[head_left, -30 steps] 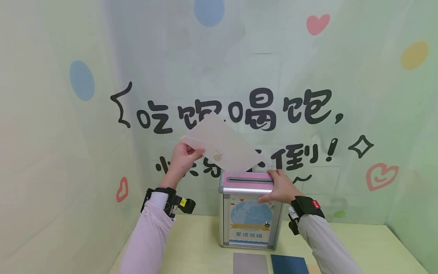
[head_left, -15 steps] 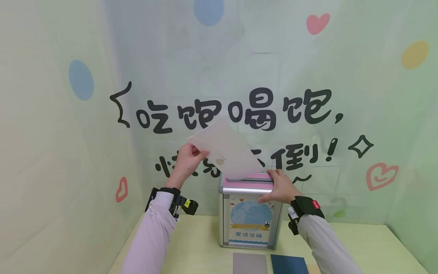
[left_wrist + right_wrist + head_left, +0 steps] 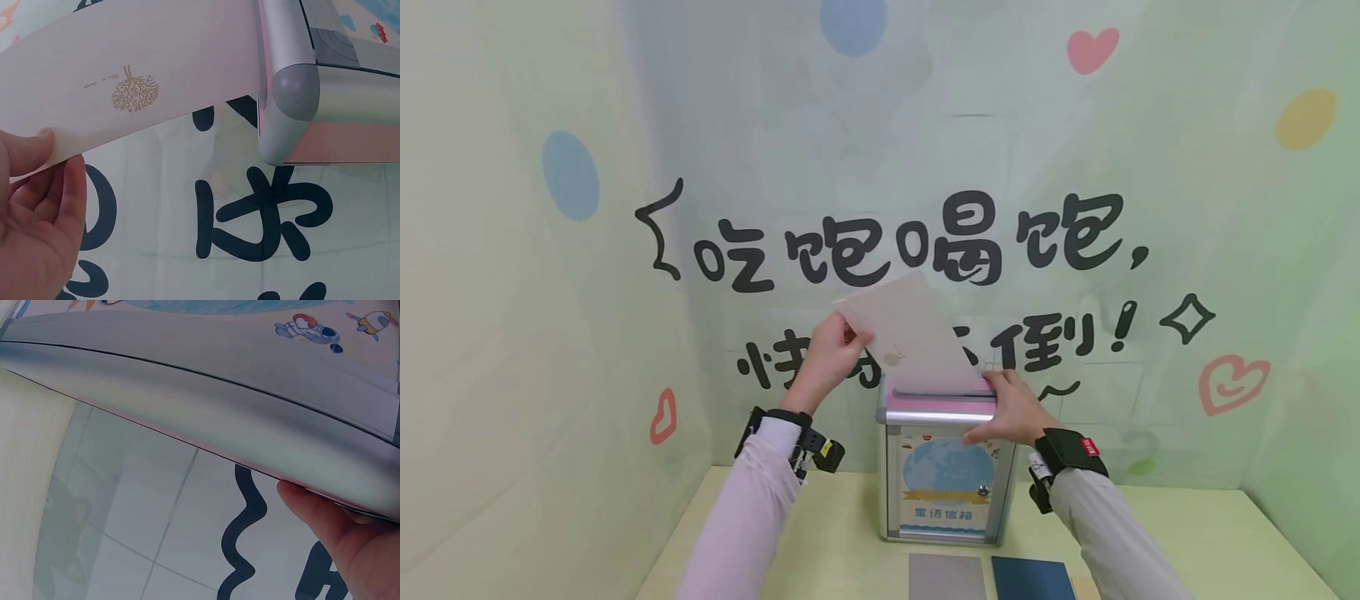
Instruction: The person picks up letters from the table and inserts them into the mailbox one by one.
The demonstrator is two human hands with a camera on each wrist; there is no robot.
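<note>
A cream envelope (image 3: 908, 337) with a small gold tree mark (image 3: 134, 95) is pinched at its upper left corner by my left hand (image 3: 833, 353). It tilts down to the right, and its lower right end is in the slot on top of the pink-lidded letter box (image 3: 945, 467). My right hand (image 3: 1009, 408) lies on the box's top right corner, fingers flat on the lid and thumb (image 3: 340, 532) along the front edge. The left wrist view shows the envelope passing behind the box's rounded grey corner (image 3: 294, 94).
The box stands on a pale green table (image 3: 1187, 542) against a wall with large black lettering. In front of it, at the near edge, lie a grey card (image 3: 946, 577) and a dark blue one (image 3: 1032, 579). Walls close in on both sides.
My left hand has moved right and down with the envelope, and more of its lower end has gone into the slot. My right hand has stayed on the lid.
</note>
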